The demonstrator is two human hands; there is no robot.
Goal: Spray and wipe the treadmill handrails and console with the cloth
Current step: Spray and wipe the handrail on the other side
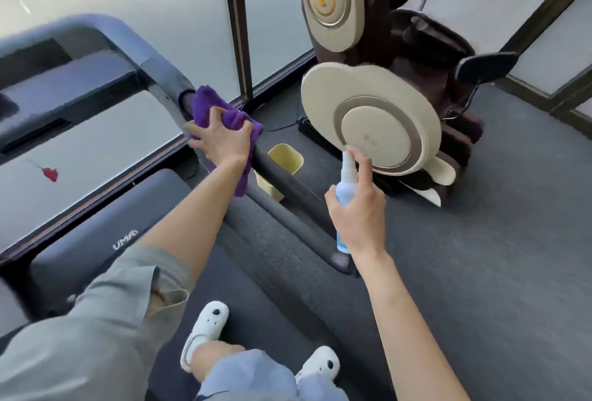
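Observation:
My left hand (221, 141) grips a purple cloth (209, 104) wrapped over the treadmill's right handrail (282, 179), a dark padded bar running toward me. The cloth covers the rail where it meets the grey console frame (160, 70). The console (64, 89) lies at the upper left, dark and grey. My right hand (357, 211) holds a small white and blue spray bottle (347, 176) upright, to the right of the rail, with a finger on the nozzle. The bottle stays apart from the rail.
A brown and cream massage chair (371, 118) stands close on the right. A yellow bin (286, 157) sits on the floor beyond the handrail. Frosted glass panels with dark frames (237, 25) line the back. My feet in white slippers (205, 330) stand on the treadmill belt.

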